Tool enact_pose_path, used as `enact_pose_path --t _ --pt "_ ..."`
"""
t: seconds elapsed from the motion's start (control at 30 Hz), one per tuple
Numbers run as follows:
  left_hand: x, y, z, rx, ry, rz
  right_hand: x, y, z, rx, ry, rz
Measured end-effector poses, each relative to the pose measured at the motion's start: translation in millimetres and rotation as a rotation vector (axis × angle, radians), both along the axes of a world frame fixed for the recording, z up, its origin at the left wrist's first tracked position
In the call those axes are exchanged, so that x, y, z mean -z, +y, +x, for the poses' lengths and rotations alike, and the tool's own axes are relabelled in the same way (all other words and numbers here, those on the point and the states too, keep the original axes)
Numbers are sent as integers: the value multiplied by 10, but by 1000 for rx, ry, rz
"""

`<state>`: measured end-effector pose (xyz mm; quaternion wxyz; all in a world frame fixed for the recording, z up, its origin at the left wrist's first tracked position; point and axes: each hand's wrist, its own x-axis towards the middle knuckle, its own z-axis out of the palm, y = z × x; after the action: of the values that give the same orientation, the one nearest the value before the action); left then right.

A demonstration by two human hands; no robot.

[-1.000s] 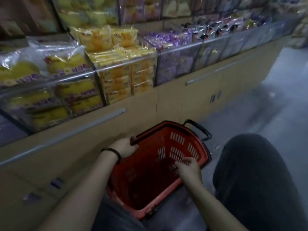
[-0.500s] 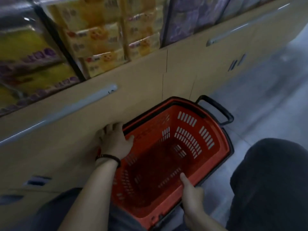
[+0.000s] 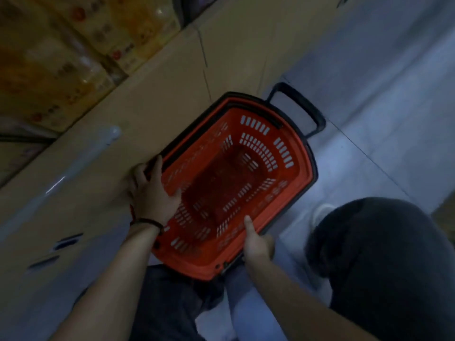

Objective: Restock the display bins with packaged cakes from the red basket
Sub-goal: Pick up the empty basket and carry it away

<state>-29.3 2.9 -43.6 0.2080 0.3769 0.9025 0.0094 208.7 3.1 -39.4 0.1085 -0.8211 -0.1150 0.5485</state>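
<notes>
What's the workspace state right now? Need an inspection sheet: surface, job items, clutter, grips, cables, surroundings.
Surface: grey tiled floor, bare where visible.
Job's things: red basket, no cakes seen inside, black handle at the far end; packaged cakes stacked at top left, blurred.
Clutter: nothing seen.
Grips: left hand holds the basket's left rim, thumb inside; right hand holds the near rim, thumb on the inner wall. Dark wristband on the left wrist.
Cables: nothing seen.
Surroundings: tan cabinet beside the basket; person's knee and shoe at right.
</notes>
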Motion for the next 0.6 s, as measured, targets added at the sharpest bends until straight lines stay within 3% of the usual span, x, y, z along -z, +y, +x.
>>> enact_pose_path --t 0.13,0.27,0.3,0.47,0.6 --pt "-253 227 -163 -77 -159 -125 -105 -37 -24 111 73 -74" --pt "-355 383 -147 -79 -269 -243 267 -255 100 184 123 -165" --pt "-355 435 -118 -65 -277 -267 9 -142 59 191 110 -144" --pt "-352 860 54 151 -211 -366 25 -33 266 251 158 -118" --pt "-284 1347 239 259 -244 -356 76 244 478 325 59 -3"
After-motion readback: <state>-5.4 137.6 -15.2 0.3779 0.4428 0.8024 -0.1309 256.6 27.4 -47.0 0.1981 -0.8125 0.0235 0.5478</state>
